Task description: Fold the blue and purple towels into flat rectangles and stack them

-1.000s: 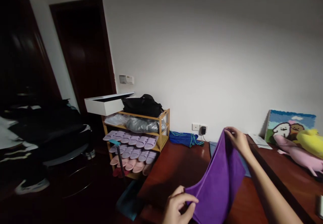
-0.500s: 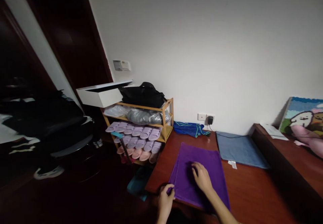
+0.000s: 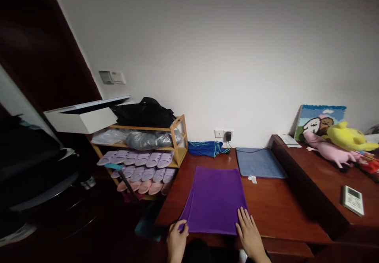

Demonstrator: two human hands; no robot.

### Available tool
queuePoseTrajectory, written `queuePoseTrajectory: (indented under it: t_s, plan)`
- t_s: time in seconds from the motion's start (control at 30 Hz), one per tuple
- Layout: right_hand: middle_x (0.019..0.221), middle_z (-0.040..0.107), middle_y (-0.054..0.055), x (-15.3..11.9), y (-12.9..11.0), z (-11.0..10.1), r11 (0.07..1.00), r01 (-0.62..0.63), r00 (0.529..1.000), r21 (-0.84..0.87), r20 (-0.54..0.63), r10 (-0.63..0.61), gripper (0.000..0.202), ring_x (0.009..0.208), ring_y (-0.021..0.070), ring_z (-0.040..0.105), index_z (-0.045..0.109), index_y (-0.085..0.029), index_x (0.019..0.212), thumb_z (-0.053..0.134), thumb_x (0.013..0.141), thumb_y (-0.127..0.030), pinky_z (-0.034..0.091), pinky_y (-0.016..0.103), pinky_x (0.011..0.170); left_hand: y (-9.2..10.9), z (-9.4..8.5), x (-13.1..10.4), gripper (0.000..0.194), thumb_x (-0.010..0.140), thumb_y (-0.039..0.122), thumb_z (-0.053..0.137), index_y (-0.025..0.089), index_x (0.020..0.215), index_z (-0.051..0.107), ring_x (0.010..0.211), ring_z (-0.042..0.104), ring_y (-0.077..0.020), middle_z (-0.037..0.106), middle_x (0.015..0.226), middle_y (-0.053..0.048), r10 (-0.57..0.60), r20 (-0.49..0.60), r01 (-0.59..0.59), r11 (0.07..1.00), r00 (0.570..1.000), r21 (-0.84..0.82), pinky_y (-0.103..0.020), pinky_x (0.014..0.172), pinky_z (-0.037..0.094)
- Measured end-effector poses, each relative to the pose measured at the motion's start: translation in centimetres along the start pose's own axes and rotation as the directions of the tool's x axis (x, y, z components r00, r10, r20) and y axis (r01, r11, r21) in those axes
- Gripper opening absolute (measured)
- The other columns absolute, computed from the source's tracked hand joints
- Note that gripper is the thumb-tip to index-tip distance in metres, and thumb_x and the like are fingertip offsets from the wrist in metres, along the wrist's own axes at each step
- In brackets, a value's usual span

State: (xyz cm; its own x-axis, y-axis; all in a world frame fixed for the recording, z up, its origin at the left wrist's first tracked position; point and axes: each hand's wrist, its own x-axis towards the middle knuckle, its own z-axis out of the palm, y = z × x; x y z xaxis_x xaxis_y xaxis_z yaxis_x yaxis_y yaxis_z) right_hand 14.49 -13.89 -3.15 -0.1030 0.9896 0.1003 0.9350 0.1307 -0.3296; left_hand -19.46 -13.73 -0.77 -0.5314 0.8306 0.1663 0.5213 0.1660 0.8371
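A purple folded cloth (image 3: 216, 200) lies flat on the brown table, its layers slightly fanned along the left side. My left hand (image 3: 177, 239) is at the near left corner, thumb and fingers pinched on the cloth's edge. At the near right corner, my right hand (image 3: 249, 231) rests with its fingers stretched out, the fingertips on the cloth. Behind it to the right is a flat blue-grey cloth (image 3: 260, 162) with white tags (image 3: 252, 179) at its front edge.
A dark blue cloth with green trim (image 3: 204, 148) lies by the wall. On the left, a wooden rack (image 3: 177, 156) holds slippers (image 3: 142, 158), a black bag (image 3: 145, 113) and a white box (image 3: 85, 121). A raised ledge (image 3: 318, 180) bears plush toys (image 3: 346, 136) and a white remote (image 3: 353, 200).
My right hand has moved from the middle of the purple cloth to its near right corner and flattened. My left hand keeps to the left corner. The view has turned right.
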Motion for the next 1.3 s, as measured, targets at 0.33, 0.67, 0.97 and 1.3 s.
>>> queuePoseTrajectory:
  t_s: [0.33, 0.67, 0.97, 1.3]
  plan:
    - [0.163, 0.036, 0.012, 12.4, 0.7, -4.6, 0.998, 0.006, 0.998, 0.058, -0.07, -0.002, 0.063, 0.153, 0.0231, 0.028, 0.038, -0.007, 0.156, 0.022, 0.104, -0.038, 0.021, 0.04, 0.127, 2.5, -0.8, 2.2, 0.032, 0.088, 0.041, 0.051, 0.025, 0.102, 0.077, 0.103, 0.067, -0.0316, 0.064, 0.112, -0.012, 0.43, -0.055, -0.389, 0.858, 0.901, 0.335, -0.046, 0.091, 0.058]
    - [0.167, 0.02, 0.018, 23.8, -0.2, -1.1, 0.995, -0.094, 0.994, -0.014, 0.058, 0.095, 0.073, 0.156, 0.025, 0.016, 0.024, 0.002, 0.158, 0.025, 0.101, -0.045, 0.012, 0.04, 0.127, 10.6, 12.1, 7.8, 0.037, 0.099, 0.03, 0.044, 0.028, 0.126, 0.07, 0.133, 0.057, -0.0262, 0.065, 0.14, -0.006, 0.539, 0.468, -0.692, 0.675, 0.7, 0.257, -0.044, 0.115, 0.046]
    - [0.168, 0.017, 0.016, 24.3, 1.4, 2.2, 0.991, -0.116, 0.993, -0.072, 0.021, 0.118, 0.074, 0.157, 0.0243, 0.013, 0.021, 0.0, 0.159, 0.023, 0.1, -0.045, 0.009, 0.04, 0.127, 12.9, 22.7, 11.7, 0.054, 0.106, 0.051, 0.029, 0.032, 0.154, 0.043, 0.153, 0.03, -0.0267, 0.038, 0.165, -0.006, 0.5, 0.632, -0.762, 0.603, 0.592, 0.236, -0.053, 0.125, 0.025]
    - [0.167, 0.017, 0.018, 24.8, 0.7, 1.8, 0.985, -0.142, 0.989, -0.099, 0.029, 0.145, 0.073, 0.156, 0.027, 0.015, 0.022, 0.003, 0.158, 0.022, 0.1, -0.041, 0.011, 0.042, 0.127, 10.1, 20.1, 16.0, 0.057, 0.104, 0.056, 0.03, 0.035, 0.156, 0.038, 0.155, 0.026, -0.027, 0.034, 0.167, -0.005, 0.42, 0.619, -0.705, 0.627, 0.663, 0.33, -0.052, 0.126, 0.021]
